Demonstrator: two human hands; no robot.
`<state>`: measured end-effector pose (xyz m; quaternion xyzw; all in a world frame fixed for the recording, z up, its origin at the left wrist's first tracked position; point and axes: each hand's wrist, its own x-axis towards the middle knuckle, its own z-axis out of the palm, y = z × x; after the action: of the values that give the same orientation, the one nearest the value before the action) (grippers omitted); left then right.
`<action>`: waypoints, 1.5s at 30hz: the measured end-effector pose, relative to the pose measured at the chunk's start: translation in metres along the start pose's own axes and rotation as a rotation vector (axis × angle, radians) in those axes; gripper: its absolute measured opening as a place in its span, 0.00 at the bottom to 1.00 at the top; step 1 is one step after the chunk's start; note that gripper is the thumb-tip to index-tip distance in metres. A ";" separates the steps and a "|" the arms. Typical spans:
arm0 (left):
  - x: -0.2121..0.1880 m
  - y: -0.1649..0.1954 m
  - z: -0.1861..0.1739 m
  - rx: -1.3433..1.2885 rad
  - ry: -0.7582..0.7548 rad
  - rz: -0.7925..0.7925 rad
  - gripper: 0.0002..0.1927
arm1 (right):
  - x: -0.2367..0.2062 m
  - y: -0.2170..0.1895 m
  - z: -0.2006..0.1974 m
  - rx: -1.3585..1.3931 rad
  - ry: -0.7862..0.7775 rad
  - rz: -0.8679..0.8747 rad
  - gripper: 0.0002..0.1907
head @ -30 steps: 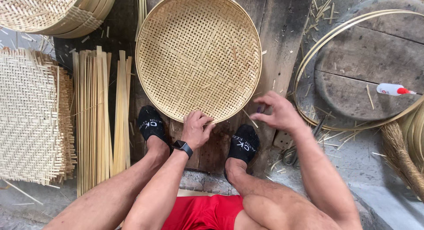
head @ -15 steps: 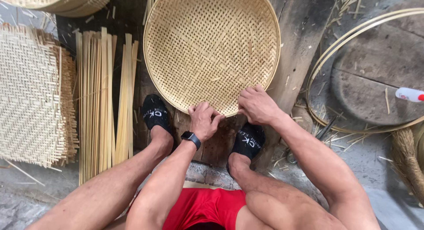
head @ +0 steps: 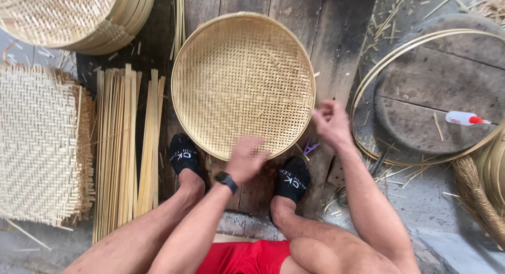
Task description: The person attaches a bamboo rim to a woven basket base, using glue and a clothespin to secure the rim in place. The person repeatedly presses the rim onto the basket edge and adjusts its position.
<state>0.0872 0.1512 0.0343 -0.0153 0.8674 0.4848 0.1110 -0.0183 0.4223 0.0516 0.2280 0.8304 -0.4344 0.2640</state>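
A round woven bamboo tray point(head: 243, 79) lies on dark wooden boards in front of my feet, which wear black socks. My left hand point(head: 246, 159), with a black watch on its wrist, rests on the tray's near rim, blurred by motion. My right hand point(head: 330, 121) hovers just off the tray's right rim, fingers loosely curled with nothing visible in them. A small purple clip point(head: 310, 146) lies on the boards between the tray and my right foot.
A bundle of bamboo strips point(head: 126, 148) lies at the left beside a flat woven mat point(head: 37, 148). Stacked woven trays point(head: 73, 16) sit at the top left. A bamboo hoop point(head: 368, 84) rings a round wooden board at the right, with a small glue bottle point(head: 465, 118) on it.
My right hand has left the tray's near rim and moved up to its right side. My left hand has shifted slightly along the near rim. The view has moved a little.
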 end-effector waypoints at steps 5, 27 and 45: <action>0.049 -0.028 -0.091 0.450 0.491 -0.225 0.31 | 0.015 0.000 0.020 0.195 -0.086 -0.148 0.22; 0.060 0.266 -0.209 0.693 -0.099 0.736 0.35 | -0.133 -0.203 -0.066 -0.162 0.088 -1.407 0.34; 0.061 0.254 -0.211 0.679 -0.114 0.786 0.31 | -0.134 -0.199 -0.055 -0.022 0.119 -1.473 0.22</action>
<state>-0.0441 0.1124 0.3411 0.3748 0.9086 0.1811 -0.0338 -0.0512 0.3453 0.2830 -0.3682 0.7855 -0.4775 -0.1392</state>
